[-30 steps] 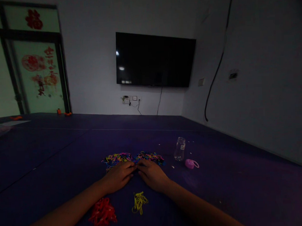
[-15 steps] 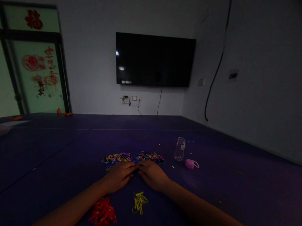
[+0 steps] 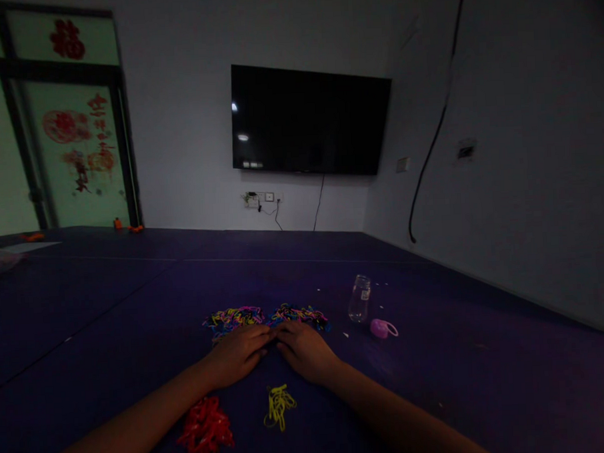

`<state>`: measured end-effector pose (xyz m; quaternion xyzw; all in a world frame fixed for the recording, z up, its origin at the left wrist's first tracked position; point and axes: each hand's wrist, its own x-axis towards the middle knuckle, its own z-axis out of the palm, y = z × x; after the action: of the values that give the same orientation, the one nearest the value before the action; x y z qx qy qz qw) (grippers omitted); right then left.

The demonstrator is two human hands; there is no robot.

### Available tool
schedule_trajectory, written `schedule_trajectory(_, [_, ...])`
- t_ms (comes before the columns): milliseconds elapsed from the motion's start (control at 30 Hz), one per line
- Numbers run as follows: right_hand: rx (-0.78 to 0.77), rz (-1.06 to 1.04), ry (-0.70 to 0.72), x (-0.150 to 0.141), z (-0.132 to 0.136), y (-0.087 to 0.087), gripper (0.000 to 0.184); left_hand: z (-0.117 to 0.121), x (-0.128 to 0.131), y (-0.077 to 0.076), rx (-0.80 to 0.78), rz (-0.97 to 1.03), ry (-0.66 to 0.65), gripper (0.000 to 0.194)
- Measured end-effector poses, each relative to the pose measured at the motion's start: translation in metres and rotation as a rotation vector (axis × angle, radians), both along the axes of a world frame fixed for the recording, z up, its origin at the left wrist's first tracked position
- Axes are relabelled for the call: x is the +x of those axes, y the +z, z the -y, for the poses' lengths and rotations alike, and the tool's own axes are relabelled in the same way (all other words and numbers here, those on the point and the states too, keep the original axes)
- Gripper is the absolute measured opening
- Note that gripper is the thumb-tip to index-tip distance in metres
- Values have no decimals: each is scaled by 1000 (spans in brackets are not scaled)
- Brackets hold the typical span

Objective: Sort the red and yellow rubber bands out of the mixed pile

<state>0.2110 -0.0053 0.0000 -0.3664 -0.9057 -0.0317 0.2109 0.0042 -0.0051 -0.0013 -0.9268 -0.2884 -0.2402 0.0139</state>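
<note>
My left hand (image 3: 239,354) lies low over the purple table, fingers stretched inward and thumb apart. My right hand (image 3: 303,350) mirrors it, and the fingertips of both meet or nearly meet. I see nothing held in either hand. Just beyond the left fingers is a mixed-colour heap of small rubber bands (image 3: 234,317), partly hidden by that hand. A second mixed heap of rubber bands (image 3: 298,315) lies behind the right fingers. Closer to me are a pile of red bands (image 3: 207,427), beside the left forearm, and a small bunch of yellow bands (image 3: 278,406) between the arms.
To the right stands a clear bottle (image 3: 360,299) without its lid; a pink cap with a loop (image 3: 383,328) lies beside it. White scraps dot the purple table (image 3: 463,380). A plastic bag (image 3: 0,258) sits at the far left. A television (image 3: 310,119) hangs on the wall.
</note>
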Motion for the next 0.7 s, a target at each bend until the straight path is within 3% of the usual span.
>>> schedule_trajectory(700, [3, 21, -31, 0, 1, 1, 22, -3, -1, -3, -11, 3, -30, 43])
